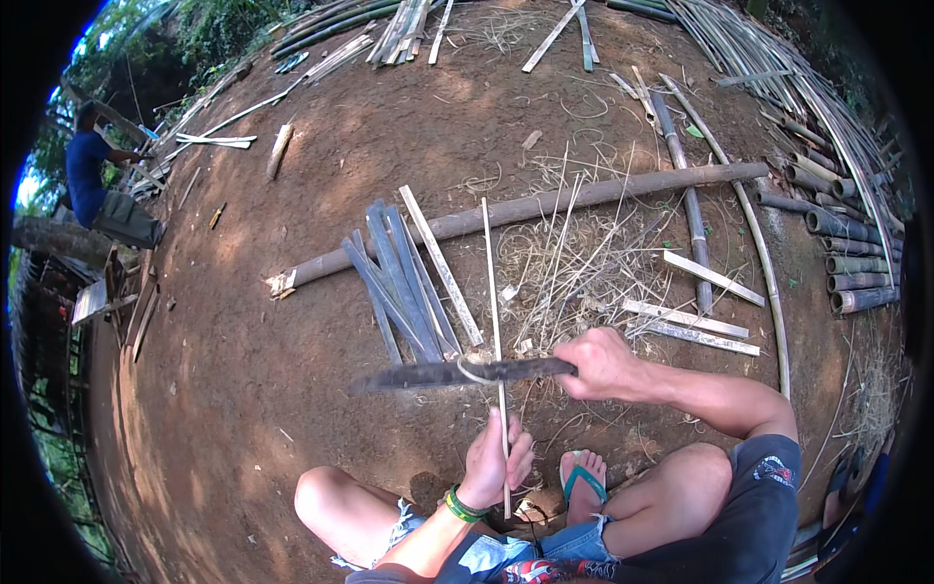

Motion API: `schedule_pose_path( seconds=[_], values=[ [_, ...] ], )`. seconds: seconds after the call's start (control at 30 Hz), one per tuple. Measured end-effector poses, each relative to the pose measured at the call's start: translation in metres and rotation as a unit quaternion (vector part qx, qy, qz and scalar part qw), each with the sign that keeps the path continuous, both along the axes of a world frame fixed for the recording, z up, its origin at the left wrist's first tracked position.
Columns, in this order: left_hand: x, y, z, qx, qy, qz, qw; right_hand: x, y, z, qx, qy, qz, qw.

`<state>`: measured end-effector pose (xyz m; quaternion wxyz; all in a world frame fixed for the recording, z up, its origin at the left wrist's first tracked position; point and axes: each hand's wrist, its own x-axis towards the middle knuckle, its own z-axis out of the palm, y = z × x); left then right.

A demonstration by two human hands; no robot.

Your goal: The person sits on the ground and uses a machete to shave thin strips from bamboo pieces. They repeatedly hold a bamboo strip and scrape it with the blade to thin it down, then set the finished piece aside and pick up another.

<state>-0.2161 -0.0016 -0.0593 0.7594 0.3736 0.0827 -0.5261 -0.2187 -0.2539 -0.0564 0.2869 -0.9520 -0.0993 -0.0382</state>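
Observation:
My left hand point(494, 457) is closed around the lower part of a thin, pale bamboo strip point(493, 282), which points away from me, its far end near a long pole. In my right hand point(601, 365) is the handle of a machete point(418, 376). The dark blade lies crosswise over the strip, just beyond my left hand, its tip toward the left. A curled shaving point(474, 373) hangs at the blade where it meets the strip. Whether the edge is cutting into the strip is too small to tell.
Split bamboo slats point(394, 282) lean on a long wooden pole point(525, 209) ahead. Shavings point(584, 263) heap to its right, beside pale slats point(686, 321). Bamboo culms point(861, 263) are stacked far right. Another person point(92, 180) works at the far left. My sandalled foot point(584, 482) is below the blade.

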Motion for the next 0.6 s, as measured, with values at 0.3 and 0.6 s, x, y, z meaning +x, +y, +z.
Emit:
schedule_pose_path(
  seconds=[0.3, 0.6],
  values=[
    [-0.013, 0.0, -0.006, 0.137, -0.258, -0.005, 0.956, 0.013, -0.02, 0.005, -0.086, 0.024, 0.017, 0.996],
    [-0.034, 0.005, -0.004, 0.051, -0.241, -0.094, 0.965, 0.075, -0.154, 0.014, -0.086, -0.076, -0.305, 0.945]
  ],
)
